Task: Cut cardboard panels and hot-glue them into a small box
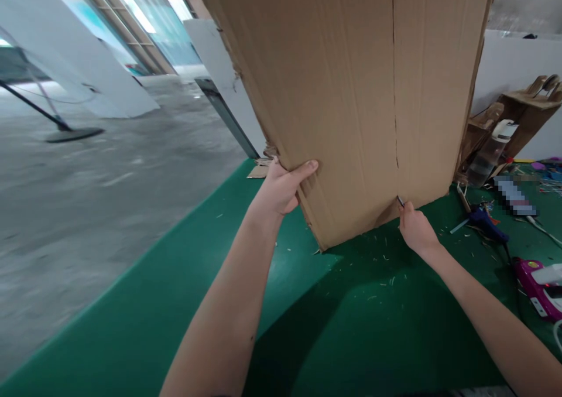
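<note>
A large brown cardboard sheet (342, 104) stands tilted on the green tabletop (184, 315), filling the upper middle of the head view. My left hand (285, 186) grips its left edge, thumb on the near face and fingers behind. A thin, dark, uneven line (394, 75) runs down the face from the top and breaks up above the lower edge. Below that line, my right hand (417, 230) pinches a small blade (400, 201), its tip at the cardboard. Most of the blade is hidden by my fingers.
To the right lie a blue glue gun (485, 224), a blurred-out phone (514, 195) and a magenta device (538, 288). A clear bottle (489, 154) leans by a cardboard holder (522, 113). Small scraps litter the table. Concrete floor (132, 174) lies beyond the left edge.
</note>
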A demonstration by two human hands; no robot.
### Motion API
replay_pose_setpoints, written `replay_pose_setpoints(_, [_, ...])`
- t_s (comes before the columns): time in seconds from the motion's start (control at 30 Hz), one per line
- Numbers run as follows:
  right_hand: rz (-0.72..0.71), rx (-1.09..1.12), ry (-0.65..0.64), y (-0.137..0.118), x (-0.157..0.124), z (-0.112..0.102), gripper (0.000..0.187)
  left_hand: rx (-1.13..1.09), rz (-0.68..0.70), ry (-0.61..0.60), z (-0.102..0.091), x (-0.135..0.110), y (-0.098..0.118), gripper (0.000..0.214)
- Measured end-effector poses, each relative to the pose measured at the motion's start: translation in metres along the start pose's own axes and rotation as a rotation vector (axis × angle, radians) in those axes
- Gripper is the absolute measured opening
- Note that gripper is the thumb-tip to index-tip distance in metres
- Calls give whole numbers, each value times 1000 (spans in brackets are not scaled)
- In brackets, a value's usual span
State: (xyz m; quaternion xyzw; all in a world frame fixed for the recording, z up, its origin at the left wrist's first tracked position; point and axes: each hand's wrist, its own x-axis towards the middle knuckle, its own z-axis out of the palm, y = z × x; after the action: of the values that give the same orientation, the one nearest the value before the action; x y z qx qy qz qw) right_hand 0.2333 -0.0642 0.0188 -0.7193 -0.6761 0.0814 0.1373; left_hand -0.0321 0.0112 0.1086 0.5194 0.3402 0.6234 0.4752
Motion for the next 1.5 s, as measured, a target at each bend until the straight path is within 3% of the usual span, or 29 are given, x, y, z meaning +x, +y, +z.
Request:
replay_pose_setpoints(0.3, [31,-125,-9,2,-6,2,28,7,1,-33,1,0,2,45])
replay_pose_setpoints(0.57, [79,-112,-104,3,-17,5,25,-2,39,-48,1,2,0,50])
replay_pose_setpoints(0.97, [39,-290,7,-2,-12,-2,36,-25,-5,-15,2,1,1,45])
replay_pose_setpoints(1.5, [100,-248,-130,-1,-15,4,41,-10,99,-79,-2,5,-6,59])
